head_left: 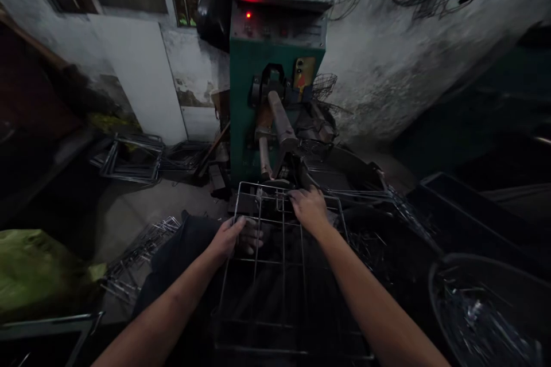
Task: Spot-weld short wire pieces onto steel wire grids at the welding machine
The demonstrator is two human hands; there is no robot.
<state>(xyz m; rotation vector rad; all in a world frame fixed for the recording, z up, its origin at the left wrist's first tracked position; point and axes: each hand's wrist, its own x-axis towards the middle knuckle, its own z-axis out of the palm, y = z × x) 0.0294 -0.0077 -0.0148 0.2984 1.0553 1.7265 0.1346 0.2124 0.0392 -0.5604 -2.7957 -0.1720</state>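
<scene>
A wire grid rack (282,266) lies flat across my lap, its far edge under the arms of a green spot-welding machine (275,74). My left hand (235,237) grips the rack's left side wire, fingers curled round it. My right hand (309,207) rests on the rack's far edge close to the machine's lower arm (264,157), fingers bent down and pinching at the wires; a small piece may be under them but I cannot make it out.
Stacks of wire frames (129,157) lie on the floor at the left, and loose wire pieces (138,252) near my left knee. A round basin of metal parts (486,309) stands at lower right. A dark tray (473,212) is at the right. Green cloth (38,269) lies at lower left.
</scene>
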